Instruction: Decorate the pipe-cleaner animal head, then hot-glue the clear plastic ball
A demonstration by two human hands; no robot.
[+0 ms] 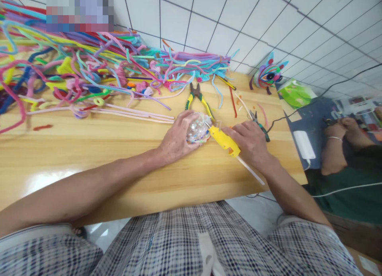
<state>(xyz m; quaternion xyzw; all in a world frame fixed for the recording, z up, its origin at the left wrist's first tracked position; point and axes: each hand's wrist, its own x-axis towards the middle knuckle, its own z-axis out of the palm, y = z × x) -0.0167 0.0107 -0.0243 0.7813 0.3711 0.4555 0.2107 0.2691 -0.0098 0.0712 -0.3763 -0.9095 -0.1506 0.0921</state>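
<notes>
My left hand is closed around a rounded, clear, sparkly piece with coloured bits along its rim; I cannot make out its exact kind. A yellow hot glue gun is gripped in my right hand. Its metal nozzle points left and touches or nearly touches the sparkly piece. From the gun's back end a clear glue stick sticks out. Just beyond my hands lie pliers with yellow and green handles, jaws pointing away. Smaller dark-handled pliers lie past my right hand, partly hidden by it.
Heaps of coloured pipe cleaners cover the table's back left. A colourful pipe-cleaner figure stands at the back right near a green packet. A black cord runs to the right. Beside a white box, another person's hands show.
</notes>
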